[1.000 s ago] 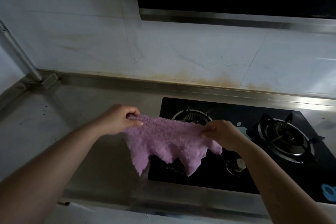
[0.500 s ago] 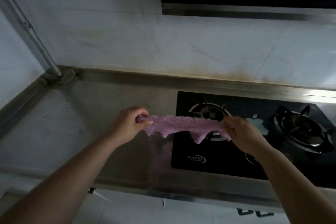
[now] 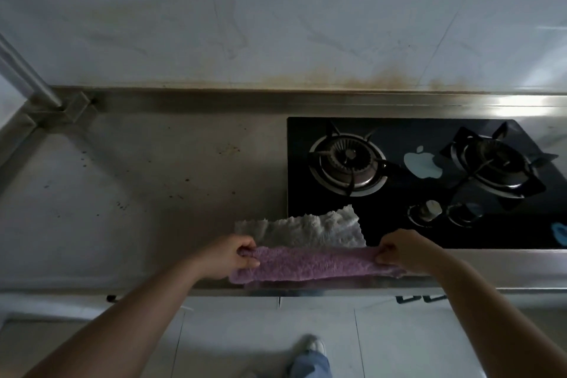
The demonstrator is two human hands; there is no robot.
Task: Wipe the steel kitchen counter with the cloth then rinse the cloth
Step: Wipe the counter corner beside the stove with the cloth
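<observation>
Pinching fluffy purple cloth (image 3: 310, 264) ends: left hand (image 3: 228, 256), right hand (image 3: 405, 252).

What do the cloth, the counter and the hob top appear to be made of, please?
Cloth: fluffy microfibre or terry by its nap, purple one side, pale the other. Counter: brushed steel, dull grey sheen, speckled. Hob top: probably black glass, glossy and reflective.

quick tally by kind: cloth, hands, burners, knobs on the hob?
Cloth: 1, purple one side, white the other
Hands: 2, left hand and right hand, each gripping a cloth end
Burners: 2, left burner, right burner
Knobs: 2, left knob, right knob
Total: 7
</observation>
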